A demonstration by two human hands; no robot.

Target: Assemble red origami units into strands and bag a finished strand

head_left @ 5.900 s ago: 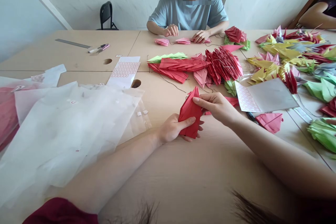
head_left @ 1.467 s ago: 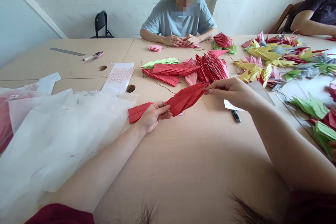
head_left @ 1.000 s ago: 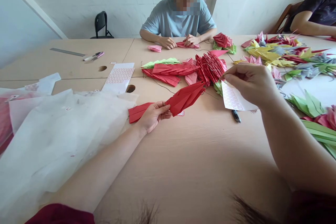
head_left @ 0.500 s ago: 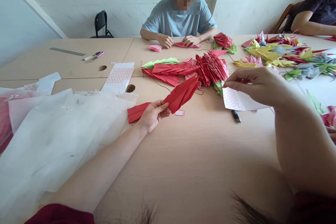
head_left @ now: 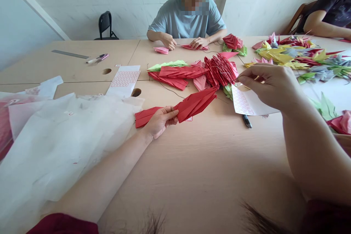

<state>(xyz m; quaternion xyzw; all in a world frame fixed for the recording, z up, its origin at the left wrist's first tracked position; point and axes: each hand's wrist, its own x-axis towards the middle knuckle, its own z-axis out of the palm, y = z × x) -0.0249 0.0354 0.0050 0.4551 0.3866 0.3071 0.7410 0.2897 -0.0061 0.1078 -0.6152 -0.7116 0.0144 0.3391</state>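
Note:
My left hand (head_left: 163, 121) is closed around a stack of red folded paper pieces (head_left: 196, 105), gripping it near its middle. One end fans out to the right; the other sticks out behind the fingers. My right hand (head_left: 270, 86) pinches a thin dark thread (head_left: 234, 80), which runs left toward the red paper. Just beyond lies a pile of red folded paper bundles (head_left: 221, 70) with dark threads across it. A green folded paper bundle (head_left: 167, 65) rests beside long red ones. Under my right hand is a white sheet of red-printed labels (head_left: 244, 101).
White translucent plastic bags (head_left: 71, 146) cover the left side. A black pen-like object (head_left: 246, 121) lies near my right wrist. Across the table a person (head_left: 189, 22) handles pink-red paper. Multicoloured paper flowers (head_left: 296, 53) spread at the right. A label sheet (head_left: 124, 76) lies near a table hole (head_left: 136, 92).
The fanned end of the red paper in my left hand has swung down and right. My right hand has risen slightly. The person opposite has shifted one hand a little.

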